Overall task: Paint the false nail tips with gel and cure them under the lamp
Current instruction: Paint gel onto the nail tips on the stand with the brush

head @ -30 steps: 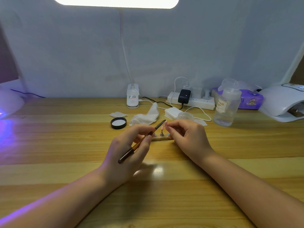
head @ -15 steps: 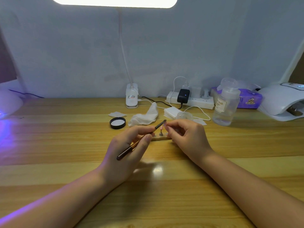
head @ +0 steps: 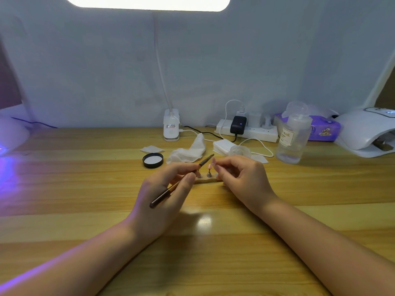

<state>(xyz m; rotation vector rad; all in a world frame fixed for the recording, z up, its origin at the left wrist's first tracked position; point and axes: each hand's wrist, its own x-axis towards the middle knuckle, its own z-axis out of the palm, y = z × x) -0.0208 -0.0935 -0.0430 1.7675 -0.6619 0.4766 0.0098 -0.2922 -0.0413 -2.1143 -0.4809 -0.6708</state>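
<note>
My left hand grips a dark gel brush, its bristle end pointing up and right toward a small pink false nail tip on a metal stand. The stand sits on a narrow wooden holder strip on the table. My right hand is at the strip's right end, fingers curled, pinching something small and pale beside the nail tip; what it is I cannot tell. A white curing lamp stands at the far right. A small clear gel jar sits just behind my right hand.
A black jar lid, crumpled white wipe, cotton pads, a clear pump bottle, power strip, purple tissue pack and desk-lamp base line the back. Purple light glows at the left edge.
Both hands stay almost still over the holder strip. The brush tip keeps its place beside the pink nail tip with only slight shifts.
</note>
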